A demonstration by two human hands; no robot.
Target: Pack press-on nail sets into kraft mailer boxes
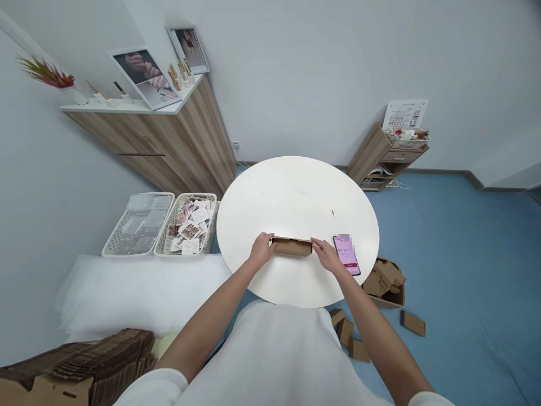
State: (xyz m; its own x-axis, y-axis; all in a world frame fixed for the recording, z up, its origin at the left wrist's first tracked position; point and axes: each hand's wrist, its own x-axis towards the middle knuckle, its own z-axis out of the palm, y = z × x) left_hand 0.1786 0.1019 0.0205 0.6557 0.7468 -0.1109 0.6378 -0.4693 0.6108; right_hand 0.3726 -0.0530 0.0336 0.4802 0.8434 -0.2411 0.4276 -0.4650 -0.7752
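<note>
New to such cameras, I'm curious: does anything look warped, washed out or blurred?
All in the head view: the wood-grain cabinet leans, likely from wide-angle distortion; the white table looks bright, nearly washed out; the white sheets look hazy; the cardboard box is partly shaded; the smartphone screen is partly pixelated.

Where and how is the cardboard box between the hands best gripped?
Likely at its two short ends, one hand from each side, where the left hand and right hand touch it: the cardboard box is long and lies crosswise, so its ends face them.
</note>
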